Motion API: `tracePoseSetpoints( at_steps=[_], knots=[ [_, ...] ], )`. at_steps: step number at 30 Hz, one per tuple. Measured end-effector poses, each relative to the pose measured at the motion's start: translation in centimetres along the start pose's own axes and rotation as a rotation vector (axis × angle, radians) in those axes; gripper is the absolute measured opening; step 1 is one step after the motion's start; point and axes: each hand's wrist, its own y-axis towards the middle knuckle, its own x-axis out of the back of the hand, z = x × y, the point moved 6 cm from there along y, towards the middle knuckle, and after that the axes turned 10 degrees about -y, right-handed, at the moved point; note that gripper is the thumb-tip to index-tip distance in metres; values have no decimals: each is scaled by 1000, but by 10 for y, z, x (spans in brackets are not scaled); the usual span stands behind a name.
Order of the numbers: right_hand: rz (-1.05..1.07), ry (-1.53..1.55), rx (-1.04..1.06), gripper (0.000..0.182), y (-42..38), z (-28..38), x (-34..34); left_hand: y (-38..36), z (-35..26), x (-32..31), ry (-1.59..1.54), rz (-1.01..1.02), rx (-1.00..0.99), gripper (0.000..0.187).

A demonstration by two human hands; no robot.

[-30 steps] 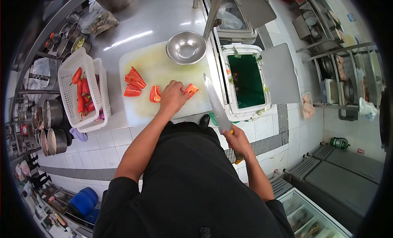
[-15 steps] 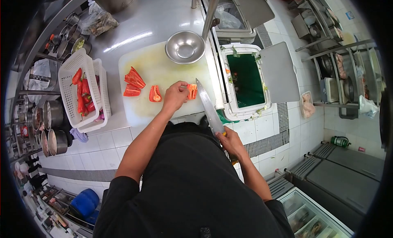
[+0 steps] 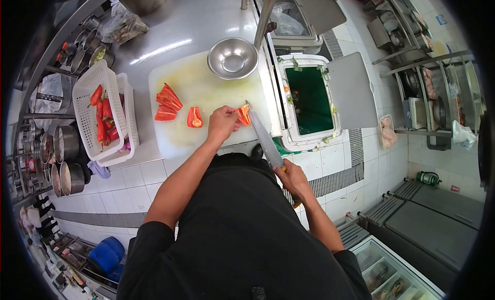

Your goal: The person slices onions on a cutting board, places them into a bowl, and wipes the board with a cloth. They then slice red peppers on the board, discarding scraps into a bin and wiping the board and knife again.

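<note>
My left hand [image 3: 224,124] pinches a cut piece of red pepper [image 3: 242,116], its pale inner side showing, over the white cutting board [image 3: 206,88]. In my right hand [image 3: 293,177] is a large kitchen knife [image 3: 266,141], gripped by its yellow handle. The blade points away from me and its tip end lies against the right side of that piece. Farther left on the board rests another cut pepper piece [image 3: 195,117], and beyond it are flattened red pepper pieces [image 3: 168,98]. A steel bowl [image 3: 233,59] stands at the board's far right corner.
White plastic baskets [image 3: 82,109] with whole red peppers [image 3: 100,114] stand left of the board. To the right is an open bin [image 3: 336,111] with a green inside and scraps on its rim. A metal post [image 3: 265,19] rises behind the bowl.
The pepper piece in my left hand has tilted, its top leaning right. The knife has shifted slightly, and its tip now lies behind the piece.
</note>
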Motion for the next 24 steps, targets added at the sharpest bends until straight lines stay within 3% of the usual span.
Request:
tracePoseSetpoints(
  at_steps=[8,15,18,19,21,24],
  knots=[
    [144,328,48,43,18,3,-6,5,2,-1,80,-15,-54,21],
    [235,430,102,33,69,20,-18,4,3,-1,81,-56,-54,17],
    [559,995,-25,24,59,16,-26,0,9,-3,161,49,-9,17],
    [561,991,-22,24,55,12,-23,-1,6,-1,158,44,-12,17],
    [637,1293,1,21,41,12,-14,-11,13,-5,202,259,181,13],
    [456,1160,-42,21,38,-16,9,-18,-27,32,279,203,51,16]
  ],
)
